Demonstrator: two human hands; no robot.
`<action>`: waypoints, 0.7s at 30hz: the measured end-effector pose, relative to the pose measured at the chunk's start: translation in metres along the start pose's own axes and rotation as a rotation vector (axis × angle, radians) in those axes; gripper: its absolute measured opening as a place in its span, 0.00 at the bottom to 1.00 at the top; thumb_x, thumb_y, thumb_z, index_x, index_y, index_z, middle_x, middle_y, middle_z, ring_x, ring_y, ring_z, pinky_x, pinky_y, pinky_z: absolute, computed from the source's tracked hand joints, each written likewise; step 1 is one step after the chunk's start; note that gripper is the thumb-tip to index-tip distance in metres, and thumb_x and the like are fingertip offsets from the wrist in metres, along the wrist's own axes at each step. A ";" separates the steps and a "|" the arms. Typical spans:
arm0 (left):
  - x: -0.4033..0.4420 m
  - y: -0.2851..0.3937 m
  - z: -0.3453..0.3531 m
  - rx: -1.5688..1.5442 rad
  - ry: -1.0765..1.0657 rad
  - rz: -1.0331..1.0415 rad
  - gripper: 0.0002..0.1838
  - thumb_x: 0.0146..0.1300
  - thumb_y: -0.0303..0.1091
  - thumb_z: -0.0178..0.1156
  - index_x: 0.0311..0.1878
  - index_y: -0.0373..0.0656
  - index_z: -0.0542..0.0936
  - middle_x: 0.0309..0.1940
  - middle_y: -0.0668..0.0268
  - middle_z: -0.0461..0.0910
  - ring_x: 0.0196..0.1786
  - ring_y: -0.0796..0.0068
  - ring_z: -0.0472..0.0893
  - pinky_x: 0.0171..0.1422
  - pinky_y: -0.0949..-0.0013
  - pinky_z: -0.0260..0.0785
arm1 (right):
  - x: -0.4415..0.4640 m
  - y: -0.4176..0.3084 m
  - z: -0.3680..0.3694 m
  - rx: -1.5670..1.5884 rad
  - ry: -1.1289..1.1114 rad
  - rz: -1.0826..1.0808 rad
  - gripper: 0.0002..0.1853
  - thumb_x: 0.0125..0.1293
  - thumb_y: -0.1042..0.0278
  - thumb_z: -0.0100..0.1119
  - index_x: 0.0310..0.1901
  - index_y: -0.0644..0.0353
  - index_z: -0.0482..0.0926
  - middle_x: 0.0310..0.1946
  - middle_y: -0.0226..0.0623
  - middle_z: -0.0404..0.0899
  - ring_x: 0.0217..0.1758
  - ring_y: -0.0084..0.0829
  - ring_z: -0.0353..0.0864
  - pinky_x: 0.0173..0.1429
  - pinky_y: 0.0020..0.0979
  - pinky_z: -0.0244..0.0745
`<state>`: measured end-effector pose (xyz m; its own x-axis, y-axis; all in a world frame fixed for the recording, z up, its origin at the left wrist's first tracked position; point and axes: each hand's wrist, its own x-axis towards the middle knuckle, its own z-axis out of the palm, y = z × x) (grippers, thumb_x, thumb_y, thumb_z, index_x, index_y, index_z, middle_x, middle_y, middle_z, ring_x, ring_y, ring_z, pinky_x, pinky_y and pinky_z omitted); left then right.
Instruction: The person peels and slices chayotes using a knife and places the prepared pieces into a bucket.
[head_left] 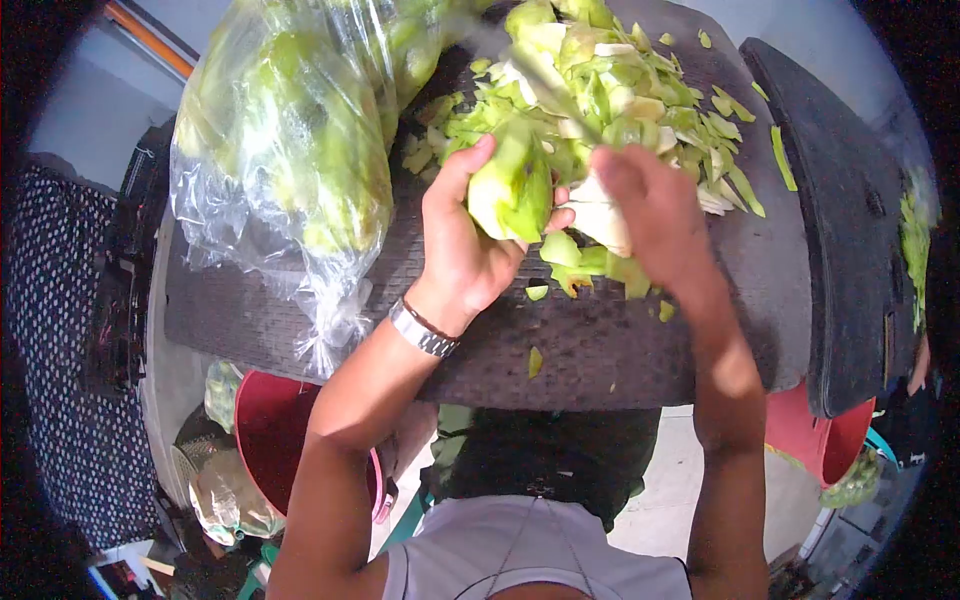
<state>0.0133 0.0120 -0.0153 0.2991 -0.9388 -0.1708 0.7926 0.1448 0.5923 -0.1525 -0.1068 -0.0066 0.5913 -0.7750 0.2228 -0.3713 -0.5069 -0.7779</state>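
Note:
My left hand (455,240), with a metal watch (422,328) at the wrist, holds a partly peeled green mango (510,185) upright over the table. Pale flesh shows beside strips of green skin. To its right, my right hand (655,210) is closed around a knife; its handle is hidden in the fist. The knife blade (548,85) is smeared by motion and points up and left, apart from the mango. Behind and under both hands lies a heap of green and whitish peelings (620,90).
A knotted clear plastic bag (290,150) full of green fruit lies left on the dark woven-pattern table (480,370). A dark chair (840,230) stands at the right. Red buckets (275,430) are below the table at both sides. Loose peel bits lie near the front edge.

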 end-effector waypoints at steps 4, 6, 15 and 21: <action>0.002 -0.001 -0.004 -0.022 0.027 -0.033 0.27 0.72 0.59 0.57 0.57 0.45 0.80 0.47 0.65 0.85 0.51 0.69 0.84 0.60 0.61 0.77 | -0.030 -0.036 0.016 -0.205 -0.139 -0.294 0.24 0.63 0.47 0.75 0.33 0.59 0.73 0.19 0.34 0.79 0.24 0.35 0.84 0.32 0.38 0.76; 0.000 0.003 -0.005 0.026 -0.044 -0.042 0.27 0.72 0.60 0.57 0.55 0.45 0.80 0.45 0.66 0.85 0.47 0.70 0.85 0.55 0.62 0.79 | -0.032 -0.033 0.024 -0.174 -0.083 -0.408 0.28 0.59 0.44 0.78 0.32 0.58 0.71 0.19 0.32 0.78 0.21 0.36 0.82 0.29 0.39 0.75; 0.003 0.000 -0.013 0.048 -0.036 -0.045 0.29 0.76 0.62 0.51 0.54 0.43 0.82 0.47 0.60 0.87 0.49 0.64 0.88 0.57 0.59 0.81 | -0.031 -0.025 0.028 -0.269 -0.005 -0.418 0.32 0.54 0.38 0.80 0.34 0.58 0.71 0.19 0.29 0.79 0.19 0.36 0.81 0.26 0.38 0.76; 0.002 -0.004 0.008 0.004 0.114 0.068 0.24 0.79 0.54 0.50 0.61 0.45 0.78 0.55 0.61 0.85 0.58 0.66 0.84 0.63 0.59 0.77 | -0.011 -0.021 0.011 -0.245 0.191 -0.056 0.39 0.45 0.27 0.81 0.33 0.58 0.73 0.19 0.34 0.79 0.22 0.40 0.83 0.30 0.43 0.78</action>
<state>0.0058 0.0071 -0.0117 0.4109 -0.8851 -0.2184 0.7662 0.2054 0.6089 -0.1433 -0.0835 0.0007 0.4792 -0.7883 0.3859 -0.5172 -0.6088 -0.6015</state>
